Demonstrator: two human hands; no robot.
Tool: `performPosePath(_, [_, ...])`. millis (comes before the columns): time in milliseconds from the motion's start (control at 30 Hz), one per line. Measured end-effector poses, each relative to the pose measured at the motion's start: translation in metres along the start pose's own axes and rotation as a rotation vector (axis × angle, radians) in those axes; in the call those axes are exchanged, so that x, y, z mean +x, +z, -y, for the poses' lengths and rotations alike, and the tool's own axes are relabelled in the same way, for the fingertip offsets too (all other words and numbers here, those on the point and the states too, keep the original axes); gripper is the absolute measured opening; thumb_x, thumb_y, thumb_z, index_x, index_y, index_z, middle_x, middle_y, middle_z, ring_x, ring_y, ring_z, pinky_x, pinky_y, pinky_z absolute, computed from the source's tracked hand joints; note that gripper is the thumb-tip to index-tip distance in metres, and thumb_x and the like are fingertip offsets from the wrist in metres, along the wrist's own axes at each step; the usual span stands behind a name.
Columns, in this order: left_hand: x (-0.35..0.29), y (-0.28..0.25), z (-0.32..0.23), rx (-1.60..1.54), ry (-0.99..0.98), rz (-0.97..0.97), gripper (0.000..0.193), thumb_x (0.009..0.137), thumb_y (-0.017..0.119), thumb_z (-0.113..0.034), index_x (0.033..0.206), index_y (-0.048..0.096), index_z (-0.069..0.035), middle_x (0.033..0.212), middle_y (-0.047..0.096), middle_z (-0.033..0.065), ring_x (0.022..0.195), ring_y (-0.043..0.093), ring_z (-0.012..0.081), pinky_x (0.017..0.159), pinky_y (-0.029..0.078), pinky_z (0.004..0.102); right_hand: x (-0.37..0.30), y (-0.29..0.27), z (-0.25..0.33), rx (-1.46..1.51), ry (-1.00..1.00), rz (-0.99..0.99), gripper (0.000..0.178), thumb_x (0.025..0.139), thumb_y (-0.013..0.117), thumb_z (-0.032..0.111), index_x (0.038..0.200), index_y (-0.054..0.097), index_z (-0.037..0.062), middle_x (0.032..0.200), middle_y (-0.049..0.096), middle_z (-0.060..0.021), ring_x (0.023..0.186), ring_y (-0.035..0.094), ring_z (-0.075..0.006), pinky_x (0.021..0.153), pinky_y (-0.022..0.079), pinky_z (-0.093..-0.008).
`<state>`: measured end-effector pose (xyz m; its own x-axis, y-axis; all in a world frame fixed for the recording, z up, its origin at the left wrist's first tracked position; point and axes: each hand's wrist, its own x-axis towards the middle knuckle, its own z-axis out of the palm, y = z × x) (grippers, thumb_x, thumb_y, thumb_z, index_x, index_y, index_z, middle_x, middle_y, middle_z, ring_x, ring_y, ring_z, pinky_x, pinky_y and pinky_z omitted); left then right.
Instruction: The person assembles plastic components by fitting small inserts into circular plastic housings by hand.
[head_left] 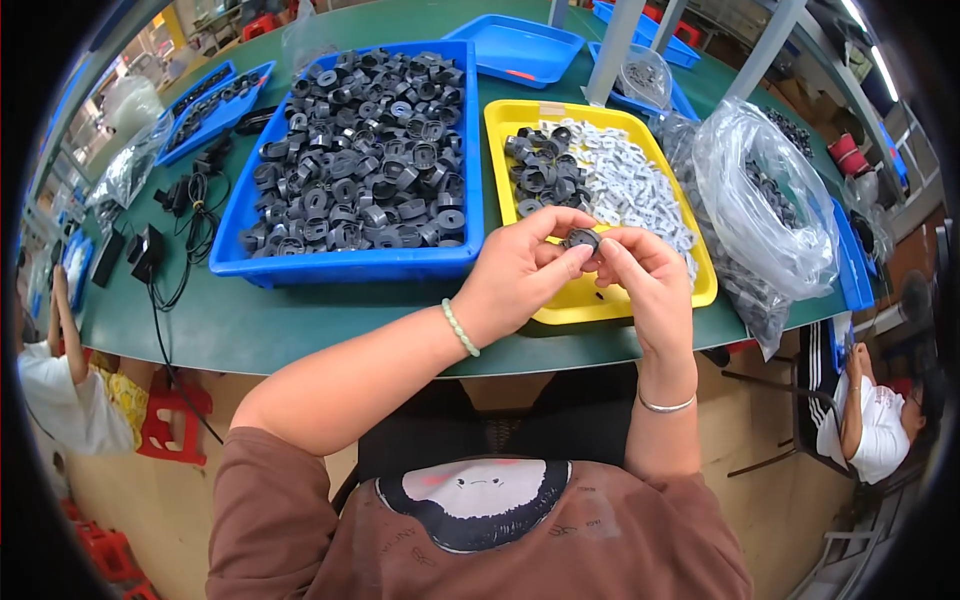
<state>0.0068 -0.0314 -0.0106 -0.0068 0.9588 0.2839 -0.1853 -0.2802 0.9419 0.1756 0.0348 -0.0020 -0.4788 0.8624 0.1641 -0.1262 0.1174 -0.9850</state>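
Over the near end of the yellow tray (pixel 560 312), my left hand (pixel 520 268) pinches a small round dark-grey plastic part (pixel 581 238) between thumb and fingers. My right hand (pixel 648 285) meets it from the other side, with thumb and fingertips closed at the part's right edge. Whether a smaller piece sits between those fingertips is hidden. Beneath and beyond the hands, the tray holds a heap of small white plastic pieces (pixel 630 170) and, at its left, a cluster of dark ring-shaped parts (pixel 545 172).
A deep blue bin (pixel 350 268) heaped with dark ring parts stands left of the tray. Clear plastic bags (pixel 770 200) of dark parts lie to the right. Black cables and an adapter (pixel 147 252) rest at left. Grey posts (pixel 612 50) rise behind. Other people sit at both sides.
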Motion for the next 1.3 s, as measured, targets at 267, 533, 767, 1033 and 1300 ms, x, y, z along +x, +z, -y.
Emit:
performPosePath(267, [-0.004,-0.002,-0.005,0.184,-0.002,0.070,0.029,0.099,0.049,-0.004,0.127,0.049,0.001,0.121,0.057,0.0079,0.103,0.062,0.0114,0.088,0.051,0.0241,-0.005,-0.003,-0.001,0.014,-0.119,0.067,0.015,0.084,0.070,-0.001,0.099,0.067,-0.0022,0.087,0.069,-0.0049,0.077,0.064,-0.0084,0.066,0.050,-0.0194])
performPosePath(533, [0.001,-0.009,-0.007,0.146,0.106,0.285,0.040,0.098,0.033,0.003,0.137,0.042,-0.001,0.147,0.040,0.0139,0.131,0.044,0.0195,0.107,0.039,0.0342,-0.018,0.016,0.003,-0.364,-0.459,-0.114,0.022,0.077,0.077,0.001,0.095,0.064,0.0006,0.087,0.064,-0.0039,0.070,0.061,-0.0095,0.064,0.050,-0.0226])
performPosePath(767, [0.002,-0.007,-0.006,0.160,0.108,0.327,0.040,0.099,0.034,0.003,0.138,0.042,-0.002,0.151,0.036,0.0148,0.133,0.043,0.0206,0.108,0.038,0.0334,-0.023,0.016,0.006,-0.592,-0.626,-0.112,0.020,0.078,0.076,0.003,0.091,0.062,0.0015,0.085,0.062,-0.0062,0.068,0.062,-0.0166,0.061,0.051,-0.0262])
performPosePath(1033, [-0.004,-0.003,0.001,0.189,0.056,0.218,0.033,0.097,0.046,0.003,0.130,0.049,0.000,0.128,0.057,0.0116,0.116,0.056,0.0168,0.100,0.045,0.0298,-0.028,0.018,0.003,-0.563,-0.616,-0.151,0.022,0.078,0.076,0.004,0.093,0.060,0.0011,0.084,0.060,-0.0078,0.067,0.061,-0.0157,0.060,0.051,-0.0252])
performPosePath(1300, [-0.007,-0.005,0.004,0.131,0.098,0.128,0.031,0.096,0.046,0.005,0.126,0.052,0.002,0.113,0.062,0.0090,0.106,0.061,0.0142,0.092,0.049,0.0267,-0.025,0.018,0.010,-0.477,-0.461,-0.077,0.016,0.079,0.075,0.004,0.090,0.063,0.0009,0.075,0.054,-0.0049,0.063,0.051,-0.0140,0.059,0.043,-0.0264])
